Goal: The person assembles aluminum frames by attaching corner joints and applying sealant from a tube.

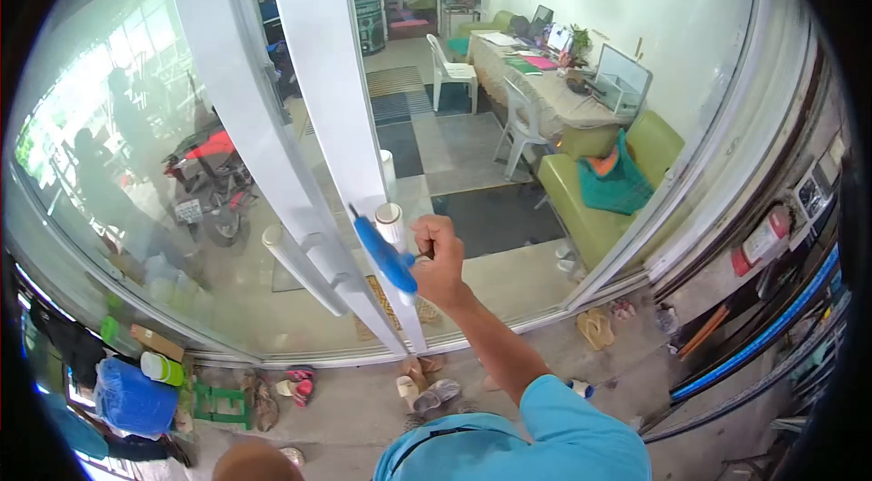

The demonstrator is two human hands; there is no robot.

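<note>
My right hand (440, 256) is closed in a fist in front of the glass door, around part of a blue tool (386, 254) with a thin dark tip pointing up and left. The tool's exact kind is unclear. Just behind it, the upper end of a white door handle (390, 216) shows on the white door frame (331, 81). A second long white handle (300, 265) is on the neighbouring door panel, left of the tool. My left hand is out of view; a rounded patch of bare skin shows at the bottom edge.
Behind the glass are a cloth-covered table (509, 72), white plastic chairs (522, 122) and a green sofa (581, 208). A red motorcycle (213, 172) shows in the left glass. Sandals (595, 328) and other footwear lie along the threshold. A blue container (136, 396) and green stool (221, 403) stand lower left.
</note>
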